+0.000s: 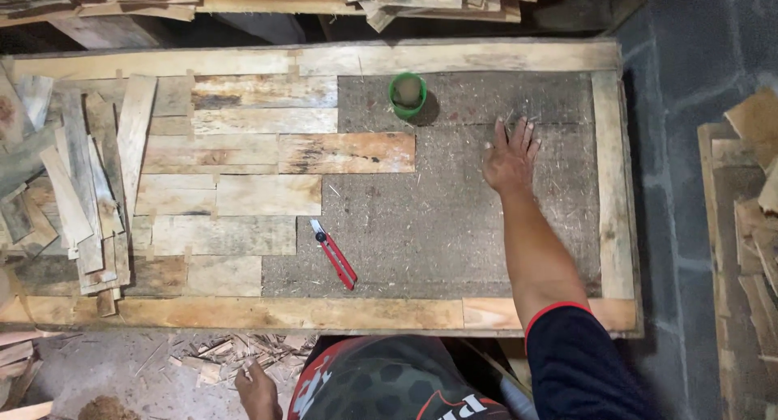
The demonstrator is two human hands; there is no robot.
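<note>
Fingers (519, 135) of the right hand (510, 159) lie spread flat on the grey board (454, 217). Nearby stands a green cup (407, 94), seemingly holding brownish glue. The left hand (258, 389) hangs low, fingers loosely curled, holding nothing, above floor scraps (212, 357).

We have one view, from a camera worn on our head, looking almost straight down from standing height at a long wood-framed panel (613, 185) lying crosswise below us, its whole length in frame, with floor and stacked wood at the edges.
</note>
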